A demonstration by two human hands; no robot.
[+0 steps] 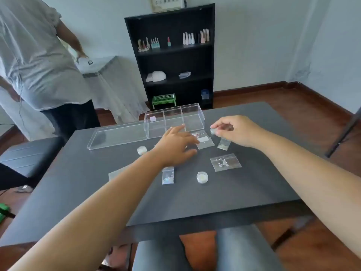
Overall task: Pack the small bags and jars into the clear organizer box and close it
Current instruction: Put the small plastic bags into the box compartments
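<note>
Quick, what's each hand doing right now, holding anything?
Left hand: open, fingers spread over the small bags, holding nothing.
Right hand: pinched shut on a small round jar, just above the table.

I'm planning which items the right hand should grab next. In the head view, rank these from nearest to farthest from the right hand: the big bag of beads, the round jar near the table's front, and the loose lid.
From the right hand:
1. big bag of beads, just below it.
2. round jar, nearer the front edge.
3. loose lid, far left, beside the organizer box.
</note>
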